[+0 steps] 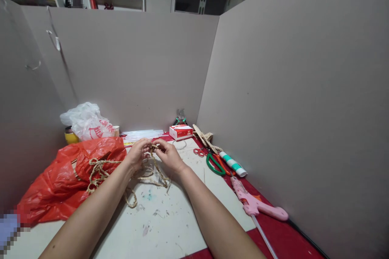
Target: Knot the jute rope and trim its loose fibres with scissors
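Both hands meet over the middle of the white board (pixel 170 226). My left hand (pixel 139 154) and my right hand (pixel 167 154) pinch a tan braided straw cord (pixel 156 164) between their fingertips. From the fingers the cord hangs down and lies in loose loops on the board. More of it runs left, behind my left forearm, to a tangle on a red plastic bag (pixel 69 170). The exact spot where the fingertips grip is small and partly hidden by the fingers.
To the right lie a pink glue gun (pixel 255 202), green-handled scissors (pixel 215 165), small red scissors (pixel 199 152) and a green-white roll (pixel 233 164). At the back are a red-white box (pixel 181 132), clear glue sticks (pixel 142 134) and a white plastic bag (pixel 89 121). Grey partitions (pixel 127 68) surround the table.
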Tool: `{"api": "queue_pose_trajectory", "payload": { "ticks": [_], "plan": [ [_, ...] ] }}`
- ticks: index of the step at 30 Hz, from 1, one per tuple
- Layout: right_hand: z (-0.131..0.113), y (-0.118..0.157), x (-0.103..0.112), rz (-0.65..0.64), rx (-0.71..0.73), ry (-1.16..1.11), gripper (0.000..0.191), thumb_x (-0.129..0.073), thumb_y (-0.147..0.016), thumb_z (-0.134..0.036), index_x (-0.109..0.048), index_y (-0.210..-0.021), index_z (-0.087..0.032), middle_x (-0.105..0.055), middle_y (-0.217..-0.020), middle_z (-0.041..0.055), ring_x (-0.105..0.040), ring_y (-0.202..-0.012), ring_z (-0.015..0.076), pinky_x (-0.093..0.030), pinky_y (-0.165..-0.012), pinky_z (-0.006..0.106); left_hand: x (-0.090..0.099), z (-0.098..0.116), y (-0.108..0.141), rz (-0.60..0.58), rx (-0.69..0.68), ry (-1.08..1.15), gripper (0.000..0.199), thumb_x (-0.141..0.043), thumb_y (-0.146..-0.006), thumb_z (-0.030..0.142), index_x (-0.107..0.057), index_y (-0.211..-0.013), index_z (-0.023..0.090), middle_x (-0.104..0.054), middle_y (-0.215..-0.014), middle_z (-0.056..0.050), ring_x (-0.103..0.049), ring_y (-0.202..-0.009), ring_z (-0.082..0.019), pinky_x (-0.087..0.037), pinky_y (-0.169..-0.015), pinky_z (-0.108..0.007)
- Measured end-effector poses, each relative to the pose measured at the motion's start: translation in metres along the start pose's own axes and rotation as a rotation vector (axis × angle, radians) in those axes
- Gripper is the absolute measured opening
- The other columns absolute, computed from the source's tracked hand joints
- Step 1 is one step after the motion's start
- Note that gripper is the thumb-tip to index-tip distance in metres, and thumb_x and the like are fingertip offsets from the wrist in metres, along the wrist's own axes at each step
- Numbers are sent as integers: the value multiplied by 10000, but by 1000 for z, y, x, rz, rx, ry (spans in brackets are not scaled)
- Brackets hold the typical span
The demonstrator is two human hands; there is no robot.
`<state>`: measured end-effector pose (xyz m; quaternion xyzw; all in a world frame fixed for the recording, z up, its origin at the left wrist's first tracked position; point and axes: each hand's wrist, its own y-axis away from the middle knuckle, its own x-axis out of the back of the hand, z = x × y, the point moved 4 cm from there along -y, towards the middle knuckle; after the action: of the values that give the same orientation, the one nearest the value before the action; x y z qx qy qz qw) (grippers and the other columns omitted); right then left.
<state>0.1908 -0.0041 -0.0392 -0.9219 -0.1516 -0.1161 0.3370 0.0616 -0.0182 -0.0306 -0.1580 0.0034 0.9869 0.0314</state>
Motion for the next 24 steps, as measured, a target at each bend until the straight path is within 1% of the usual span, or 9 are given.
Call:
{"api": "queue_pose_trajectory", "payload": {
  "ticks": [2, 6, 11, 14, 16, 17, 19, 21, 24],
  "plan": [
    [1, -1, -2, -17, 14, -30, 278, -486, -765, -137, -645, -984, -198, -687, -936, 25, -624, -848, 157, -471, -785, 275, 5, -1, -2, 1, 23, 27, 245, -723, -627, 312, -549, -725, 171, -566, -661, 30, -524, -565, -78, -368, -492, -175],
    [1, 1, -6, -34, 20, -36, 304, -508, -786, -161, -681, -1032, -208, -709, -1000, 38, -639, -886, 163, -478, -825, 300, 13, -1, -5, 4, 26, 51, 289, -780, -555, 240, -557, -724, 167, -565, -640, 37, -519, -551, -73, -387, -521, -179],
    [-7, 8, -8, -89, 39, 183, 385, -520, -829, -225, -630, -1191, -292, -704, -1067, 21, -646, -778, 162, -484, -768, 299, 24, 2, -9, 26, 43, 63, 317, -789, -533, 225, -555, -737, 162, -547, -591, 47, -477, -476, -62, -390, -506, -197],
    [-13, 10, -6, -117, -1, 390, 480, -479, -856, -224, -513, -1331, -285, -729, -907, 35, -618, -651, 168, -462, -681, 281, 41, 8, -17, 90, -12, 56, 324, -780, -541, 227, -534, -742, 163, -566, -613, 39, -499, -492, -62, -407, -530, -198],
    [-13, 10, -5, -123, -61, 514, 523, -459, -871, -236, -433, -1394, -230, -717, -775, 46, -606, -627, 182, -442, -659, 279, 55, 12, -23, 164, -71, 37, 331, -768, -549, 239, -503, -734, 170, -559, -604, 50, -492, -487, -53, -407, -542, -192],
    [-13, 11, -4, -124, -82, 549, 526, -450, -877, -240, -419, -1401, -209, -712, -760, 53, -609, -647, 189, -437, -666, 279, 62, 13, -25, 202, -98, 18, 338, -764, -545, 246, -492, -731, 172, -551, -595, 57, -483, -479, -49, -403, -540, -189],
    [-10, 11, -6, -140, -89, 553, 488, -440, -882, -237, -460, -1368, -204, -718, -857, 73, -626, -738, 191, -436, -717, 279, 73, 12, -27, 265, -141, -44, 348, -757, -536, 266, -486, -732, 173, -548, -587, 60, -479, -480, -52, -394, -535, -188],
    [-5, 11, -9, -172, -84, 498, 421, -445, -874, -221, -554, -1281, -217, -710, -985, 76, -630, -829, 185, -436, -777, 275, 78, 7, -28, 307, -173, -138, 341, -754, -530, 287, -502, -727, 170, -558, -590, 51, -494, -502, -66, -382, -526, -188],
    [7, 11, -13, -223, -150, 389, 352, -468, -840, -179, -655, -1138, -203, -709, -1005, 55, -625, -869, 171, -437, -815, 267, 77, -3, -32, 347, -205, -313, 285, -742, -540, 290, -532, -685, 163, -564, -569, 38, -479, -494, -79, -349, -492, -192]
  ]
}}
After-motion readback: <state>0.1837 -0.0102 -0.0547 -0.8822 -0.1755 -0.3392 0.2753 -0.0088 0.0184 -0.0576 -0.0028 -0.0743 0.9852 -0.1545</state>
